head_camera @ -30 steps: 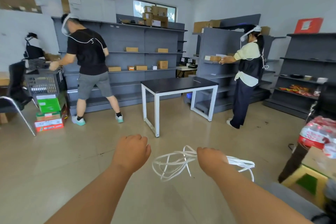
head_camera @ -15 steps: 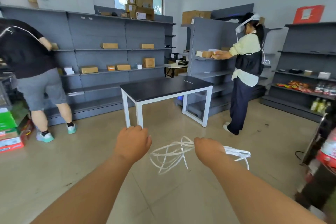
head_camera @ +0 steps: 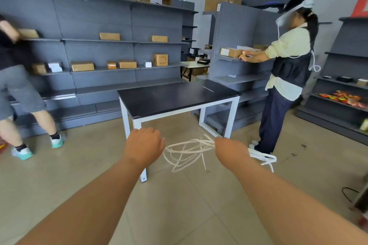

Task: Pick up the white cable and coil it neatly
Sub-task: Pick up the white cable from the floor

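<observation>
tangling is our worry: the white cable (head_camera: 187, 151) hangs in loose, uneven loops above the floor (head_camera: 179, 205) from our gripping right hand (head_camera: 231, 151), our left hand (head_camera: 144, 144) curled beside it, hold unclear, so strands could knot or slip.

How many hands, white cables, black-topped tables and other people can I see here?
Hands: 2, the left hand and the right hand
White cable: 1
Black-topped table: 1
Other people: 2, the person in black shirt and the person in pale yellow shirt
Total: 6
</observation>
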Demonstrator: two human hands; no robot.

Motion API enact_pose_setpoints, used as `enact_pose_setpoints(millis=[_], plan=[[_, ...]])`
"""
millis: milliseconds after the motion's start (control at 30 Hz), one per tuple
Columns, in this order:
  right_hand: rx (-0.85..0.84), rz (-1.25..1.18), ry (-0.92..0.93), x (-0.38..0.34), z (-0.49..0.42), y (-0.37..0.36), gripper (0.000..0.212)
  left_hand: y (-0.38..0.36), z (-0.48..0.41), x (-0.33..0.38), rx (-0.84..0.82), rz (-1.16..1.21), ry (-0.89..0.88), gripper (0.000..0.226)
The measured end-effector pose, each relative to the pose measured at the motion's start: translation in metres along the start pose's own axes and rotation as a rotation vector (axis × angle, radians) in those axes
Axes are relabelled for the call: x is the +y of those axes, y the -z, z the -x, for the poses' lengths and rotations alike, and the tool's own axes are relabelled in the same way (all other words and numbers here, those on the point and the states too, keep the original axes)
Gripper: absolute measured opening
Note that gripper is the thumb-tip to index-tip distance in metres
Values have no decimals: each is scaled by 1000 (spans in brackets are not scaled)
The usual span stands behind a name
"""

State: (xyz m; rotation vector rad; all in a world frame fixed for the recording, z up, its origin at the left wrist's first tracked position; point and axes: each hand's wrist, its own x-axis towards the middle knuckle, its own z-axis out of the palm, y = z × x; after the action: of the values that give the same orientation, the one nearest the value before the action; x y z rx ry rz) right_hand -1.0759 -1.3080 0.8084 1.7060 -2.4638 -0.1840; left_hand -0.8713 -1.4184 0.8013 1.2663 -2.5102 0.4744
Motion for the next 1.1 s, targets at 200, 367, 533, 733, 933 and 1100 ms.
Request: enact_pose_setpoints(millis=[200, 367, 533, 733, 933, 1100], plan=[[-9, 12, -13, 31, -144, -27, 30, -73, -129, -2, 13, -34, -2, 35], [19, -5, -30, 63, -271, -30, 29, -119, -258, -13, 50, -20, -9, 32], [68, -75, -59, 100, -377, -32, 20, -152, -363, -13, 89, -9, -22, 32], [80, -118, -34, 134, -504, -40, 18, -200, -475, -7, 95, -41, 14, 33], [119, -154, 89, 165, -648, -47, 18, -248, -589, -9, 132, -37, 131, 32], [117, -149, 231, 166, -754, -48, 17, -279, -652, -20, 125, -46, 254, 32]])
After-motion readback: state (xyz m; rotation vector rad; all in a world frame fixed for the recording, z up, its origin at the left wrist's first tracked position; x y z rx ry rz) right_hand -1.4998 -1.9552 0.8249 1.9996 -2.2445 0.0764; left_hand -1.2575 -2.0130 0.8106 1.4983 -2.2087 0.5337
